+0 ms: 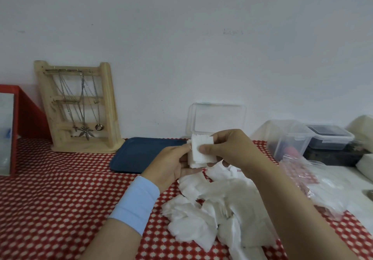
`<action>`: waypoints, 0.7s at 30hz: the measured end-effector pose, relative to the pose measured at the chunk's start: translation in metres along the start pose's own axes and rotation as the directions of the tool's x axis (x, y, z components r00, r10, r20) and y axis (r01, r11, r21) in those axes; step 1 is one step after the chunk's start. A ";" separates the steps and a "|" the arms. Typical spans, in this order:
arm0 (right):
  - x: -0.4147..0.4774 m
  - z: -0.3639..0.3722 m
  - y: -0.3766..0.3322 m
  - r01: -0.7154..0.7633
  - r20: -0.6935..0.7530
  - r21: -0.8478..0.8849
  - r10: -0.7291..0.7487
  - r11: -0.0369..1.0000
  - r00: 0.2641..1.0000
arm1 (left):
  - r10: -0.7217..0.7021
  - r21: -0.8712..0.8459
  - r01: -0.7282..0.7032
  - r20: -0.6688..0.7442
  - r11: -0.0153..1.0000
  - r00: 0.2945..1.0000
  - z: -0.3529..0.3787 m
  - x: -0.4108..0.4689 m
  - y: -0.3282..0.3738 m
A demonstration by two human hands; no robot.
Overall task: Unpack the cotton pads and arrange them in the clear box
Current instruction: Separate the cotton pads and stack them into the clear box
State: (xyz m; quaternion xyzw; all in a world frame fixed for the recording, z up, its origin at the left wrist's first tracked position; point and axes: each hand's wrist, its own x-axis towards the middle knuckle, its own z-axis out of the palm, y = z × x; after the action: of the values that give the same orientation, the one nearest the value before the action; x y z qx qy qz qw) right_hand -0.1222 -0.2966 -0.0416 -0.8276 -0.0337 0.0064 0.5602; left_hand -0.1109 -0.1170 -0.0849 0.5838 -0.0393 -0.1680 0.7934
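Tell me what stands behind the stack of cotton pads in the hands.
Behind the stack of cotton pads stands the clear box, an upright clear panel near the wall. The pads, left hand and right hand cover its lower part, so its inside cannot be seen.

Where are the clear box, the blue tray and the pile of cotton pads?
clear box (218, 118), head view, upright clear face
blue tray (137, 154), head view, bare floor
pile of cotton pads (212, 215), head view, middle of the heap
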 end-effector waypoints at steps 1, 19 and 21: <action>0.001 0.002 0.001 0.000 -0.018 -0.022 -0.001 1.000 1.000 | -0.007 -0.023 0.007 0.000 1.000 1.000 0.001 0.000 0.001; -0.001 -0.007 0.009 0.057 0.283 -0.695 0.200 0.717 0.938 | 0.067 0.161 -0.039 -0.172 0.986 0.983 -0.029 0.005 0.001; -0.002 -0.002 0.011 0.083 0.315 -0.729 0.226 0.679 0.922 | 0.062 0.156 -0.033 -0.183 0.987 0.981 -0.028 0.005 0.001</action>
State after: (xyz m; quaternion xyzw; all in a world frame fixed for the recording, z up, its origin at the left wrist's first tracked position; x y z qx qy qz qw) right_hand -0.1241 -0.3026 -0.0507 -0.9646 -0.1081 0.1749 0.1651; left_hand -0.0983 -0.0926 -0.0934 0.6547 0.0088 -0.0896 0.7505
